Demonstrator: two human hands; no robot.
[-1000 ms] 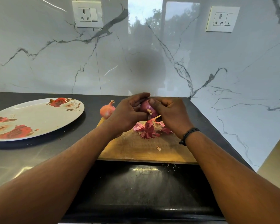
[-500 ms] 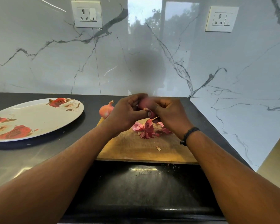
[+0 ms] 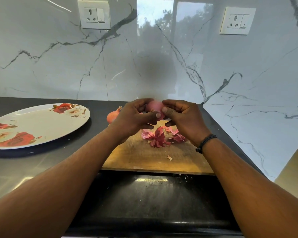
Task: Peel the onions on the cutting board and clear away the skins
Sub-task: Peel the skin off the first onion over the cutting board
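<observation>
A smooth pink peeled onion (image 3: 155, 107) is held above the far end of the wooden cutting board (image 3: 144, 157). My left hand (image 3: 136, 115) grips it from the left and my right hand (image 3: 182, 117) from the right, thumbs pressed on its front. Under the hands, a heap of red onion skins (image 3: 159, 137) lies on the board, with one small scrap (image 3: 169, 158) nearer to me. A second onion (image 3: 112, 115), with its skin on, sits at the board's far left corner, partly hidden behind my left hand.
A large white plate with red roses (image 3: 36, 126) lies on the dark counter to the left. A marble wall with two sockets (image 3: 94, 14) rises right behind the board. The counter's right edge (image 3: 230, 140) runs close by my right wrist.
The onion has been turned and lifted slightly between both hands. The strip of skin that hung from it a second ago is gone, and smooth pink flesh now shows.
</observation>
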